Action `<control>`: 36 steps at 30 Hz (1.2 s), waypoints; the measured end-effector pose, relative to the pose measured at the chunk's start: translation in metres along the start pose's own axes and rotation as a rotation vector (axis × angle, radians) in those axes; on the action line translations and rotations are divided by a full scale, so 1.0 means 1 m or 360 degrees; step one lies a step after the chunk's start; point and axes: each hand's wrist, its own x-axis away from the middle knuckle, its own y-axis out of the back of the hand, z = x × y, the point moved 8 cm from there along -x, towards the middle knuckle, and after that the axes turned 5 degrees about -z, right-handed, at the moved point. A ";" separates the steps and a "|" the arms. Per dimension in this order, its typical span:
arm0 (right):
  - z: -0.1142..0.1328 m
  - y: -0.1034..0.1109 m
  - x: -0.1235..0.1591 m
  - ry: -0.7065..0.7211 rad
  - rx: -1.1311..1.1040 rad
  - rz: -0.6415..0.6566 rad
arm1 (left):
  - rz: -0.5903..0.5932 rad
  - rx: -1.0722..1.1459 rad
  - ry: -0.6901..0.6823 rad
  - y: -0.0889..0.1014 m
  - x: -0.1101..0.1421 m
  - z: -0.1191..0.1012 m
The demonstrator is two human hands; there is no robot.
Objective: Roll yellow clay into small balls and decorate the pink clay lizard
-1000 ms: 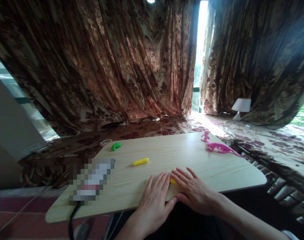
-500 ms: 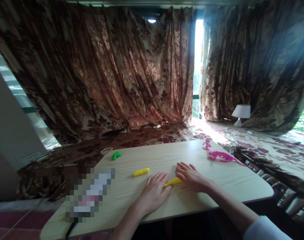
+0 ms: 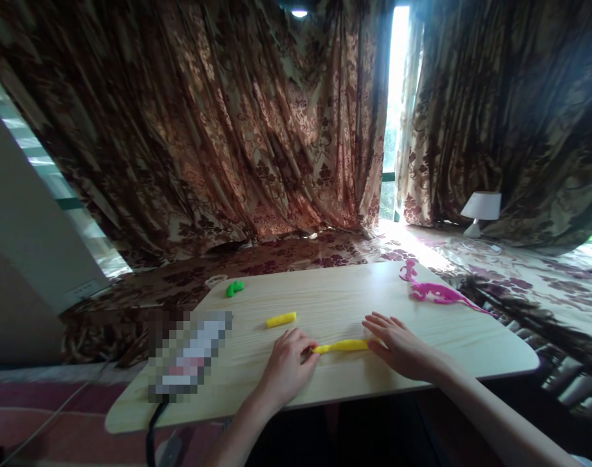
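Note:
A long yellow roll of modelling clay (image 3: pixel 348 345), thicker in the middle and thin at its left end, lies across the light wooden table (image 3: pixel 218 383). My left hand (image 3: pixel 290 364) is closed, with thumb and fingertips pinched at the thin left end. Over the right end my right hand (image 3: pixel 400 345) rests palm down with its fingers stretched out, hiding that tip. Just beyond my left hand is a shorter yellow clay stick (image 3: pixel 281 320), touched by neither hand.
A small green clay piece (image 3: pixel 235 288) lies at the table's far left. Pink figures (image 3: pixel 436 292) are at the far right. A pixelated object (image 3: pixel 193 353) with a black cable occupies the left side. A white lamp (image 3: pixel 481 206) stands on the ledge behind.
The hands have moved apart, uncovering the yellow roll, which now shows longer between them. My left hand has gone from flat to pinching its left end. The camera view has shifted.

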 end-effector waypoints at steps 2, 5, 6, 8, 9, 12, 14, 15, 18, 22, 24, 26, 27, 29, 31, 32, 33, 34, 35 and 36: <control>0.011 -0.003 -0.017 -0.0049 0.0014 -0.0016 | -0.0020 0.0020 0.0015 -0.001 0.003 0.003; 0.029 -0.021 -0.052 -0.0100 0.0036 -0.0013 | -0.0055 0.0046 0.0039 -0.001 0.007 0.006; 0.033 -0.031 -0.062 -0.0127 0.0052 0.0008 | -0.0069 0.0055 0.0046 -0.002 0.007 0.006; 0.038 -0.047 -0.074 -0.0188 0.0101 0.0031 | -0.0098 0.0078 0.0060 -0.002 0.009 0.007; 0.039 -0.054 -0.075 -0.0209 0.0131 0.0036 | -0.0113 0.0093 0.0067 -0.001 0.010 0.008; 0.046 -0.064 -0.060 -0.0193 0.0223 0.0052 | -0.0163 0.0157 0.0092 0.000 0.017 0.009; 0.052 -0.065 -0.044 -0.0133 0.0273 0.0083 | -0.0203 0.0214 0.0117 0.001 0.022 0.011; 0.055 -0.065 -0.038 -0.0108 0.0293 0.0100 | -0.0228 0.0244 0.0133 0.002 0.024 0.013; 0.054 -0.066 -0.040 -0.0109 0.0341 0.0130 | -0.0312 0.0327 0.0179 0.005 0.028 0.020; 0.036 -0.068 -0.075 -0.0223 0.0367 0.0139 | -0.0396 0.0390 0.0210 0.009 0.028 0.029; 0.029 -0.069 -0.088 -0.0268 0.0367 0.0135 | -0.0426 0.0402 0.0216 0.011 0.027 0.031; 0.029 -0.067 -0.086 -0.0274 0.0368 0.0121 | -0.0454 0.0410 0.0225 0.013 0.028 0.031; 0.032 -0.067 -0.079 -0.0261 0.0370 0.0113 | -0.0468 0.0415 0.0231 0.014 0.029 0.031; 0.043 -0.066 -0.059 -0.0207 0.0375 0.0103 | -0.0494 0.0426 0.0249 0.014 0.030 0.031; 0.055 -0.065 -0.039 -0.0142 0.0374 0.0103 | -0.0519 0.0435 0.0272 0.014 0.032 0.032; 0.058 -0.065 -0.032 -0.0120 0.0371 0.0108 | -0.0530 0.0438 0.0283 0.014 0.033 0.033; 0.060 -0.066 -0.028 -0.0112 0.0367 0.0114 | -0.0539 0.0440 0.0293 0.014 0.033 0.033; 0.059 -0.067 -0.029 -0.0120 0.0363 0.0118 | -0.0544 0.0440 0.0299 0.014 0.033 0.034; 0.056 -0.068 -0.034 -0.0140 0.0360 0.0118 | -0.0545 0.0440 0.0301 0.014 0.033 0.034; 0.051 -0.068 -0.042 -0.0170 0.0359 0.0114 | -0.0542 0.0438 0.0299 0.014 0.033 0.034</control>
